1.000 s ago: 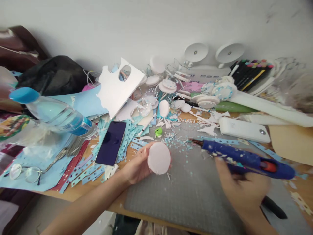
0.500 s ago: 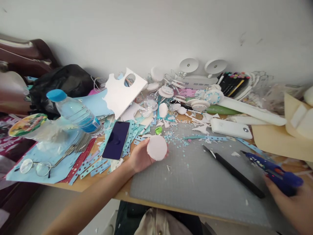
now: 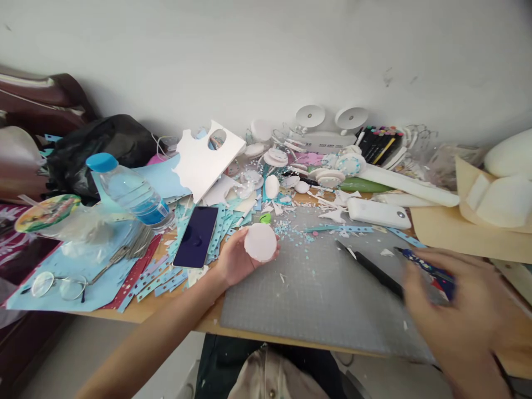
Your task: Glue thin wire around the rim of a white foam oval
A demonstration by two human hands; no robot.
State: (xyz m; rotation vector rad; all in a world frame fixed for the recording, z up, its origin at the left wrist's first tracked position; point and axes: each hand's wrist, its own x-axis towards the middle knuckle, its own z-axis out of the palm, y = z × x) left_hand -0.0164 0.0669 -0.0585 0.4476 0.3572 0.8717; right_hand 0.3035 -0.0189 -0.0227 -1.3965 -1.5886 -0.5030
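Note:
My left hand (image 3: 233, 261) is closed round a pale pink foam disc (image 3: 260, 242), holding it just above the left edge of the grey cutting mat (image 3: 324, 310). My right hand (image 3: 461, 313) is blurred by motion; its fingers look stretched out over the right side of the mat. Just beyond its fingers a blue glue gun (image 3: 419, 265) lies on the mat, partly hidden by the hand. A black cable (image 3: 368, 267) runs across the mat left of the fingers.
A dark phone (image 3: 196, 236), water bottle (image 3: 128, 191), glasses (image 3: 58, 285) and blue paper strips clutter the left. White foam discs (image 3: 328, 177), a white power bank (image 3: 378, 213), markers (image 3: 380, 144) and foam blocks (image 3: 502, 199) lie at the back and right.
My right hand carried the glue gun to the right, then let it go on the mat and swung back left over it. My left hand kept hold of the disc.

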